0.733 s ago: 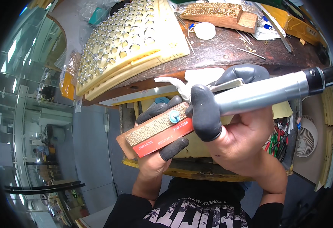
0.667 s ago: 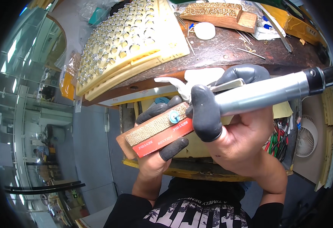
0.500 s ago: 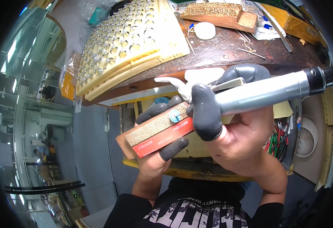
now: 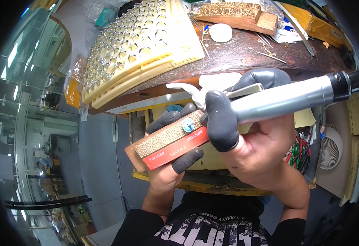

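My right hand [image 4: 251,137], in black finger cots, is closed round a silver rotary handpiece [image 4: 288,100] with a lever on its side. A black cable end leaves it at the right. Below it, my left hand [image 4: 165,176], also in black finger cots, grips a wooden block [image 4: 134,160] from both sides. Along the block runs a tan, tufted face like a brush [image 4: 159,141], with red tape [image 4: 175,152] on its near side. A small light-blue disc [image 4: 188,125] sits against the tufted face near my right fingers, which hide the handpiece's tip.
On the dark bench [image 4: 245,53] stand a cream board [image 4: 183,45] with many rings, a white round lid [image 4: 220,33], a brass-bristled wooden brush [image 4: 265,22] and metal rods [image 4: 270,57]. Behind my hands is an open drawer [image 4: 212,186] with cables; a white fan [image 4: 331,147] stands right.
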The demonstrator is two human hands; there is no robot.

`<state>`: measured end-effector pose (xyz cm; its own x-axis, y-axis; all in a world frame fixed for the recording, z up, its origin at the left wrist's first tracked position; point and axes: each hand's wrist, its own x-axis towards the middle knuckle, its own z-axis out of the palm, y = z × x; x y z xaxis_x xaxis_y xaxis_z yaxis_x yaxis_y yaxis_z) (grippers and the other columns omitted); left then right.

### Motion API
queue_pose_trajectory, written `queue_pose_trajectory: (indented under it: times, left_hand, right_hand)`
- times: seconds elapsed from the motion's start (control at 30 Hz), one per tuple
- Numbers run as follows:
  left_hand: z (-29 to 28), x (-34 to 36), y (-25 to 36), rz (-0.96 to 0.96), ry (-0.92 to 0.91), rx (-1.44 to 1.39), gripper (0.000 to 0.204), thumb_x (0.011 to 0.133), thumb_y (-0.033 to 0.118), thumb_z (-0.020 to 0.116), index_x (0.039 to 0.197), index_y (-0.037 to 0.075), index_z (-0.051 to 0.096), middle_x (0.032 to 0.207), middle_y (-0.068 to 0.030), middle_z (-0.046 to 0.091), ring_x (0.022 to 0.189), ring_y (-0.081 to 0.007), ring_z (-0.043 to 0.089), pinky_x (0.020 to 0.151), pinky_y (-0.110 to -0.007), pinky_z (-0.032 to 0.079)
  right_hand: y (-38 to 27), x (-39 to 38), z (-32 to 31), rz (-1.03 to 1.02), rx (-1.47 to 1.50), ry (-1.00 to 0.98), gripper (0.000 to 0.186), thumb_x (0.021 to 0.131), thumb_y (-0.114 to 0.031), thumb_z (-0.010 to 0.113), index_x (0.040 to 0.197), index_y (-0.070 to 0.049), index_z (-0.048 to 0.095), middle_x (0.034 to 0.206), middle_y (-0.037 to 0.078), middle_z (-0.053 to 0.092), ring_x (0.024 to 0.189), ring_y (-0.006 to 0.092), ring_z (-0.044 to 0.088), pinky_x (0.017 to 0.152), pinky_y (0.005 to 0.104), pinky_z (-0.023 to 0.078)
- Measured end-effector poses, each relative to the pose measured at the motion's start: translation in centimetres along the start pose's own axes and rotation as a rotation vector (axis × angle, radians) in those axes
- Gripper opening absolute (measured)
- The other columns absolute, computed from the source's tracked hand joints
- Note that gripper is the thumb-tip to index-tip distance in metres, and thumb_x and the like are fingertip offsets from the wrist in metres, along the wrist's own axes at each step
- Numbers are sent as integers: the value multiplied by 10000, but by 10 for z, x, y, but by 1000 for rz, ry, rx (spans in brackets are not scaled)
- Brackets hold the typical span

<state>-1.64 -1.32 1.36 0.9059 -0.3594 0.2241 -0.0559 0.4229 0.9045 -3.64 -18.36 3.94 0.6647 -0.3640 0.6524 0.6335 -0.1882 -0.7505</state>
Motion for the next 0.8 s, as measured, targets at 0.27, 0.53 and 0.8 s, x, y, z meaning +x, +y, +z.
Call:
queue_pose_trajectory:
  times: [0.27,0.53,0.8]
  left_hand:
    - [-1,0,0,17,-29,-5,744,710,-90,764,1361,31,426,1401,-220,499,1338,-324,468,1126,-452,392]
    - [1,0,1,-9,10,1,756,702,-90,773,1363,29,425,1400,-220,500,1336,-324,470,1125,-457,393]
    - [-1,0,-1,14,-35,-26,747,703,-124,747,1367,22,436,1395,-222,505,1336,-317,471,1132,-465,383]
  right_hand:
    - [-1,0,-1,-11,-45,-12,176,857,-39,739,920,61,608,954,79,538,811,122,553,710,252,456]
    - [-3,0,0,15,-10,-1,187,857,-39,740,940,64,607,950,75,537,818,124,563,716,251,462]
    - [-2,1,-2,-25,-36,-8,192,858,-41,742,945,66,610,965,81,547,822,127,567,723,253,463]
